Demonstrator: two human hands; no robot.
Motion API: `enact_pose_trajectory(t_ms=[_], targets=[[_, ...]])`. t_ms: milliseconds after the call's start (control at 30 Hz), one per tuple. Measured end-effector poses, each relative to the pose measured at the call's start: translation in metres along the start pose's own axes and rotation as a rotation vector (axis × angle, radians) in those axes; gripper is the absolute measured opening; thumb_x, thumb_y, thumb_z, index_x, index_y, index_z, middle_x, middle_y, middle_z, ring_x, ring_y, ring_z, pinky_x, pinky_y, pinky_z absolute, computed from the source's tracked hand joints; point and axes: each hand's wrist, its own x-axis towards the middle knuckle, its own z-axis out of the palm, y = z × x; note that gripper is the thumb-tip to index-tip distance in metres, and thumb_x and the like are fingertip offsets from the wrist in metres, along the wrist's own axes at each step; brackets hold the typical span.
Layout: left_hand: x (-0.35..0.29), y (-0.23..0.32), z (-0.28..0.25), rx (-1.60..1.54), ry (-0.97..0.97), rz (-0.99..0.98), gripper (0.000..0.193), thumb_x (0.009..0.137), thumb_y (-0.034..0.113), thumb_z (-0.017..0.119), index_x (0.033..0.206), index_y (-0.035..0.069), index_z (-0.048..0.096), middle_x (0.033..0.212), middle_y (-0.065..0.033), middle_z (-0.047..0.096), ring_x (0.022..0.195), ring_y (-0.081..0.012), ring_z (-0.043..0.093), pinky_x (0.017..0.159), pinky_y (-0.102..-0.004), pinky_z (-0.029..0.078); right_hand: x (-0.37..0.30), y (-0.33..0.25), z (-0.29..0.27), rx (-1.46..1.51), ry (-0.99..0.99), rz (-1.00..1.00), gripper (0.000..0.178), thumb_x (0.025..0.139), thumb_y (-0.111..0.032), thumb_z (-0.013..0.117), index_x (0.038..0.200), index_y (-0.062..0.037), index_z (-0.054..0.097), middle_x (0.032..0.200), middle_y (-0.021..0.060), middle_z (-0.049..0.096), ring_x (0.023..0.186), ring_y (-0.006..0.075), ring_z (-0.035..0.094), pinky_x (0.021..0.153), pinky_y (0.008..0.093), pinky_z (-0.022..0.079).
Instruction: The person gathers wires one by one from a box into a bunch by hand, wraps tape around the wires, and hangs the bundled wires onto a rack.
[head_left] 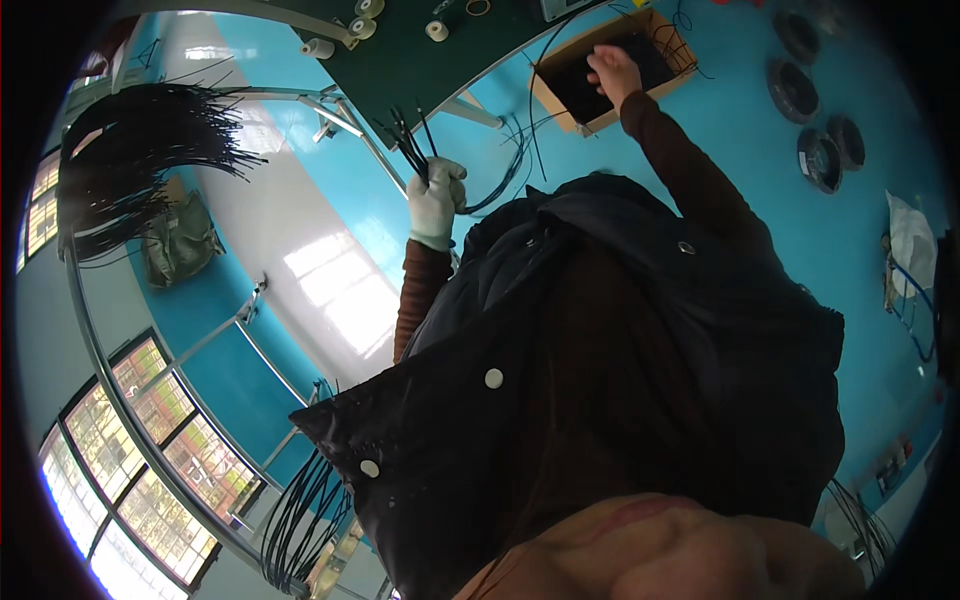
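My left hand [435, 203], in a pale glove, is closed round a bundle of black wires [408, 150]. The short ends stick up above the fist, and a longer length curves away to the right of it. My right hand [615, 76] is bare and reaches over an open cardboard box [559, 108]. Its fingers are curled together, and whatever may be between them is too small to make out. Dark contents and loose black wires lie in the box, partly hidden by the hand.
A dark green table [400, 75] holds several tape rolls [437, 31]. On the left, a thick hank of black wires [140, 150] hangs over a metal rack [90, 330]. Black wire coils [820, 160] lie on the blue floor at right. An olive bag [180, 245] sits beyond the rack.
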Motion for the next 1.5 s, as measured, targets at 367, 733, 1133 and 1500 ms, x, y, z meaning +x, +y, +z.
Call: enact_pose_trajectory(t_ms=[367,733,1133,1500], targets=[[-0.014,0.032,0.006,0.833,0.123,0.004,0.030,0.081,0.027,0.062,0.096,0.001,0.063,0.061,-0.0105,0.058,0.059,-0.0197,0.058,0.058,-0.0315,0.045,0.048,-0.028,0.007,0.514,-0.132,-0.100,0.042,0.089,-0.025,0.057,0.125,-0.0072,0.047,0.105,0.0068,0.057,0.075,0.0127,0.057,0.054,0.0255,0.043],[-0.001,0.002,0.016,0.585,-0.045,-0.088,0.026,0.086,0.019,0.050,0.095,0.001,0.067,0.056,0.0064,0.042,0.047,-0.0037,0.036,0.044,-0.0219,0.029,0.033,-0.034,0.034,0.301,-0.109,-0.079,0.024,0.091,-0.029,0.054,0.093,-0.0063,0.061,0.086,0.0010,0.062,0.069,0.0096,0.060,0.055,0.0244,0.048],[-0.003,0.010,0.019,0.365,-0.089,-0.327,0.025,0.088,0.018,0.048,0.095,0.002,0.066,0.053,0.0057,0.042,0.041,-0.0043,0.034,0.039,-0.0215,0.028,0.023,-0.034,0.032,0.332,-0.106,-0.023,0.023,0.090,-0.026,0.052,0.085,-0.0044,0.060,0.077,0.0014,0.060,0.064,0.0092,0.059,0.056,0.0225,0.049],[0.034,0.031,0.035,0.140,-0.064,-0.157,0.032,0.092,0.022,0.046,0.115,0.003,0.057,0.088,-0.0052,0.059,0.047,-0.0036,0.040,0.039,-0.0178,0.033,-0.083,0.009,0.072,-0.201,-0.514,-0.496,0.025,0.088,-0.023,0.055,0.076,-0.0019,0.059,0.062,0.0116,0.058,0.057,0.0253,0.059,0.056,0.0346,0.046]])
